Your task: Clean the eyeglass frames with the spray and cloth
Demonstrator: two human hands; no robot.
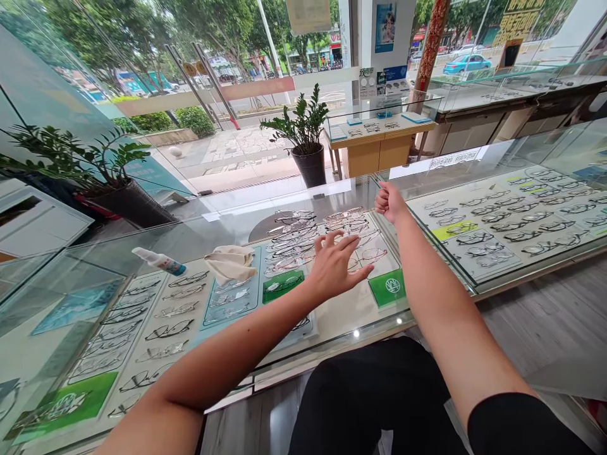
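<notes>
Near the far edge of the glass counter (344, 319), your right hand (391, 202) is curled; whether it grips something, I cannot tell. Beside your left hand (334, 268), its fingers spread, pink-rimmed eyeglasses (374, 254) seem light and fragile, best held by the bridge.

Hands (334, 265) over glass display counter (336, 321)

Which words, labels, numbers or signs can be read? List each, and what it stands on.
"致": white sign by the far pillar; its other characters are unclear.
Too small or blurred: spray bottle label, gold lettering, blue poster, white strip on the glass counter.
Rightmost green card: round white emblem, no legible words.
</notes>
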